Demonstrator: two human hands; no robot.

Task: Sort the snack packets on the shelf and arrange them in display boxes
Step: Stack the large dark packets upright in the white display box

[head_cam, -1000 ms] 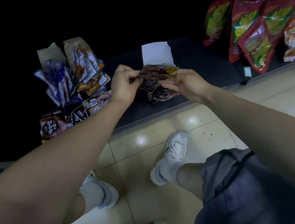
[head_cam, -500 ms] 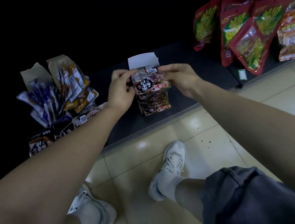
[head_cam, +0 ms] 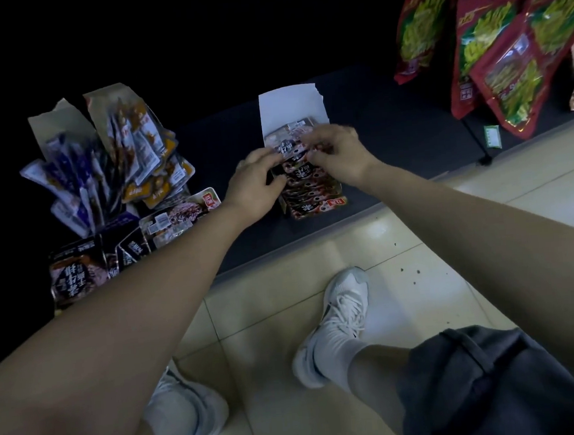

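Packets between left hand, right hand, near bare shelf's front edge

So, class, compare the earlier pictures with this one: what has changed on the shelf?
The left hand and right hand lowered the bundle of dark snack packets into the white-flapped display box and still grip it there. The boxes of purple and orange packets and the red bags stayed put.

Dark snack packets upright in display box
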